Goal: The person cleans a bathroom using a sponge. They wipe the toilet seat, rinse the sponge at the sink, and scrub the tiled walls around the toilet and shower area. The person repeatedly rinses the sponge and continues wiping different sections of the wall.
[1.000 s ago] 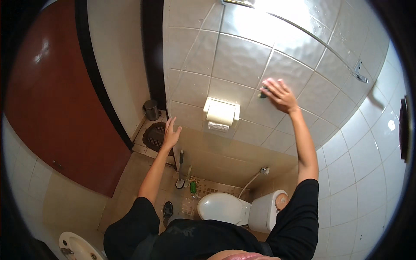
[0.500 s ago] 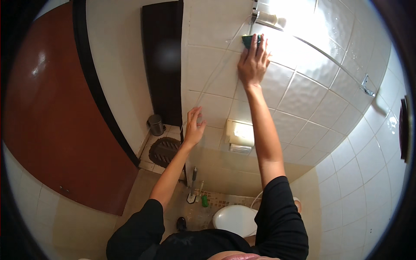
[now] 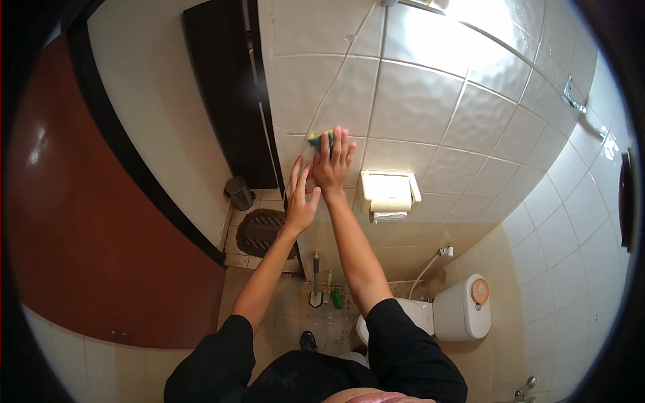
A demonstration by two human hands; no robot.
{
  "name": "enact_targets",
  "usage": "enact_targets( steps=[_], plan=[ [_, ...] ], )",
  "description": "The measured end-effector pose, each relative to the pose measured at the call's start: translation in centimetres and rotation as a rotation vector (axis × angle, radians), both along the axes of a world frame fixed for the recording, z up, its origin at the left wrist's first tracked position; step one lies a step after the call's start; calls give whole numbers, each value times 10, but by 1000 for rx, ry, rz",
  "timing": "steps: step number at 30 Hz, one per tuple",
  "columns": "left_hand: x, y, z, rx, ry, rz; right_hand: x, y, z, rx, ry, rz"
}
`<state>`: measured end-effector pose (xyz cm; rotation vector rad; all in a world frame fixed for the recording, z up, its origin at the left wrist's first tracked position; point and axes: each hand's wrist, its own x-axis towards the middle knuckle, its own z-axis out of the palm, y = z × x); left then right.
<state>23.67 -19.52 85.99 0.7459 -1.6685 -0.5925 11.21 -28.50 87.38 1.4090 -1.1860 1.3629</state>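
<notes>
Against the white wall tiles, my right hand presses a green and yellow scouring sponge under its outstretched fingers. Just below and left of it is my left hand, fingers apart, close to the tiled wall's left edge. It appears to hold nothing; whether its fingertips touch the wall is unclear. A thin clear cord runs down the tiles toward both hands, and its lower part is hidden behind them. To the right of my hands, a cream toilet paper holder with a roll is fixed to the wall.
A white toilet tank and seat stand below right. Brushes and a green item are on the floor by the wall. At left are a reddish-brown door, a small bin and a brown mat.
My right hand has brought the sponge down and left along the tiles, beside my left hand. The view has shifted, showing more of the toilet.
</notes>
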Motion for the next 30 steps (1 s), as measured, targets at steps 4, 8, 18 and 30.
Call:
enact_targets(
  steps=[4, 8, 18, 30],
  plan=[
    [-8, 2, -2, -31, -46, 5, -9, -11, -47, -34, -29, -49],
    [-15, 2, -9, -66, -125, 8, -7, -4, -49, -6, -31, -15],
    [-64, -7, 20, -128, 117, 109, -50, 62, 68, 351, 531, -64],
    [-87, -6, 34, 7, -49, -62, -331, 102, 120, 338, 1062, -106]
  ],
)
